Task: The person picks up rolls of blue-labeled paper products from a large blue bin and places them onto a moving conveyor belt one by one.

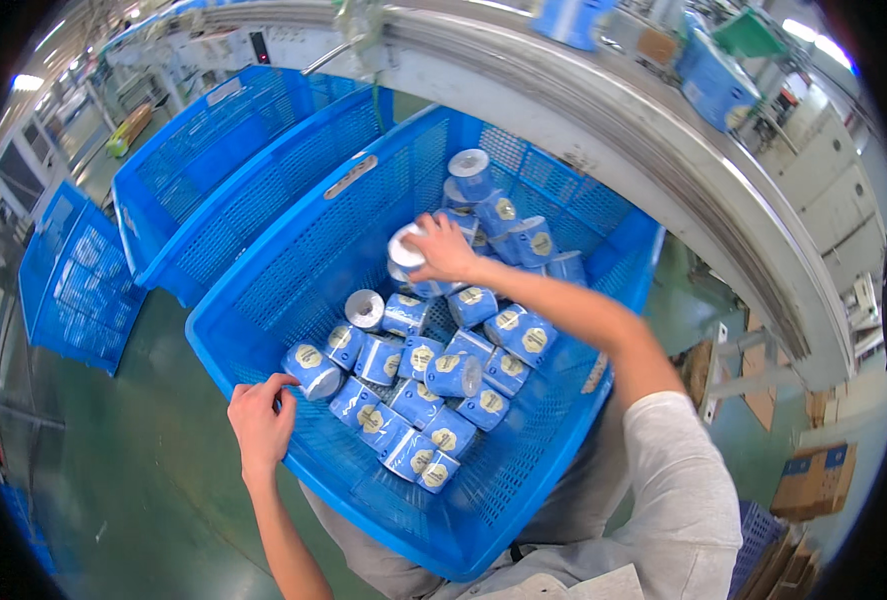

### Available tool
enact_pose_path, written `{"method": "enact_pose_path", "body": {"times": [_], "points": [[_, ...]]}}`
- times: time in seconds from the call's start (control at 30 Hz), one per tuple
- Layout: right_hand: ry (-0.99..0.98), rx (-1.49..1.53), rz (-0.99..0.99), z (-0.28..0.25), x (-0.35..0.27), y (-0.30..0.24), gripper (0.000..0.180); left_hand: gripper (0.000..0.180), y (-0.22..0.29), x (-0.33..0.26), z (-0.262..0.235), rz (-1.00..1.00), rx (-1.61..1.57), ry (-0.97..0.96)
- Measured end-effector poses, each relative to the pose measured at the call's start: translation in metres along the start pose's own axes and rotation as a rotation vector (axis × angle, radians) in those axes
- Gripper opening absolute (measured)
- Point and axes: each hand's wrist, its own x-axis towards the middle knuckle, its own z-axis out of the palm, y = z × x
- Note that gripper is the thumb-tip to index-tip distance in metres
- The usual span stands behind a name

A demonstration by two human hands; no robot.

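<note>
My right hand (445,248) reaches across a large blue plastic basket (263,300), its fingers closed round a wrapped toilet roll (405,246) whose white end shows. That roll is above others in the middle of the basket. Several more rolls in blue-and-white film lie below it, some on their sides, such as this roll (453,375). Others are heaped at the far corner, where one roll (470,172) stands upright. On the basket's left rim my left hand (261,420) rests with curled fingers gripping the edge, close to a roll (313,370) inside.
Nested blue baskets (213,200) stand to the left, with a smaller blue crate (78,280) beyond. A metal conveyor frame (603,110) runs along the far side. Cardboard boxes (813,480) sit at right on the green floor (183,480). My legs are against the basket's near side.
</note>
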Motion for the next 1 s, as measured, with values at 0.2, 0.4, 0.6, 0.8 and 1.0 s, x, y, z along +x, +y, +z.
{"method": "enact_pose_path", "body": {"times": [0.2, 0.4, 0.6, 0.8, 1.0], "points": [[0.605, -0.154, -0.195, -0.295, -0.052, -0.033, 0.063, 0.014, 0.004, -0.002, 0.0, 0.05, 0.009, 0.039], [0.655, -0.387, 0.454, -0.391, 0.001, 0.117, 0.05, 0.014, 0.001, 0.002, 0.009, 0.113, -0.032, 0.015], [0.853, -0.791, 0.051, -0.352, 0.071, 0.091, 0.051, 0.014, -0.004, -0.004, 0.0, 0.114, 0.024, 0.018], [0.861, -0.648, -0.129, -0.29, 0.102, 0.051, 0.042, 0.015, -0.003, 0.0, -0.002, 0.065, 0.111, -0.008], [0.009, -0.241, -0.751, -0.114, -0.017, 0.011, 0.024, 0.014, 0.006, 0.0, 0.002, -0.009, 0.046, -0.035]]}}
